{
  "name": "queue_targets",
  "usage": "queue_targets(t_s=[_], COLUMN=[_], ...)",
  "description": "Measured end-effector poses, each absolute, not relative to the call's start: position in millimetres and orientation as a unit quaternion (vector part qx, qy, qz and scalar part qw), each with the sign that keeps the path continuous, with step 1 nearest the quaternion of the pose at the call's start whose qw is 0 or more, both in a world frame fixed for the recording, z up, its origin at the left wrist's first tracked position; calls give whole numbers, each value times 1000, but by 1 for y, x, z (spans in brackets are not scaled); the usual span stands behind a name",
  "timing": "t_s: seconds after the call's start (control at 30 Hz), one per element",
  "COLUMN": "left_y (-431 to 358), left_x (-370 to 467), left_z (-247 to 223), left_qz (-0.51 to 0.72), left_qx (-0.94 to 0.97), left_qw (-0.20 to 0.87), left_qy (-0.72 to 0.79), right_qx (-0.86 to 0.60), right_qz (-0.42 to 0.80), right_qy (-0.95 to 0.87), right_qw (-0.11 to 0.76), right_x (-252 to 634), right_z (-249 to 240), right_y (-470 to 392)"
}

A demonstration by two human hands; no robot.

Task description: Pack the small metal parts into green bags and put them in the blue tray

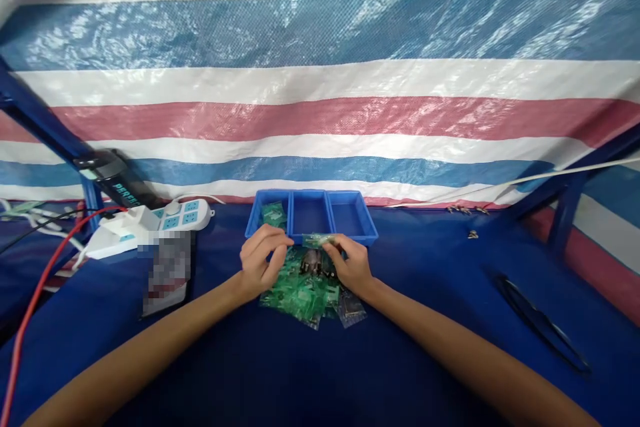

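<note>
Left of frame sit a power strip (pixel 187 215) and bottle (pixel 117 177); a blue tray (pixel 310 213) stands just above the centre packet pile (pixel 299 300), on a blue tabletop (pixel 225 367) before striped sheeting (pixel 320 33). At centre, the right hand (pixel 354 265) pinches a small green packet (pixel 316 239), long axis left-right; the left hand (pixel 261 261) curls its fingers nearby, their grip unclear.

Bare left forearm (pixel 150 345): runs diagonally from the near left to the far centre, ending in the bare left hand (pixel 263 257). Fingers loosely curved to the right – thumb spaced from the index fingertip. Bare right forearm (pixel 460 350): runs from the near right to the far centre. Bare right hand (pixel 353 263): thumb and index finger pinched, pointing left. The hands face each other – near, not touching.
</note>
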State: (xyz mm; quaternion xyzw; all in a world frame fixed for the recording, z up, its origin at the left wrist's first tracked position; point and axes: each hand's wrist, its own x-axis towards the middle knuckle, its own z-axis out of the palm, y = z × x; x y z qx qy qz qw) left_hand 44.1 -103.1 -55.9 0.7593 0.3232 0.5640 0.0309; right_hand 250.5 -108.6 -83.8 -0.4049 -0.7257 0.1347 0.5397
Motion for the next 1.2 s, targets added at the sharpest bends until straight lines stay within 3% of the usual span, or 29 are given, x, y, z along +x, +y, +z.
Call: queue_targets(t_s=[0.1, 0.3, 0.67, 1.2], left_y=[-102, -95, -92, -92], left_x=[44, 50, 51, 51], left_z=[-59, -68, -69, -70], left_qz=[592, 500, 415, 421], left_qx=[727, 752, 844, 840], left_qw=[81, 201, 154, 141], left_qy=[338, 378, 303, 312], right_qx=[-405, -402, -345, -348], right_qz=[147, 168, 125, 100], right_qy=[-718, -721, -790, -803], right_qw=[547, 540, 492, 473], right_x=[250, 252, 249, 249], right_z=[-85, -90, -95, -94], right_y=[-108, -108, -105, -103])
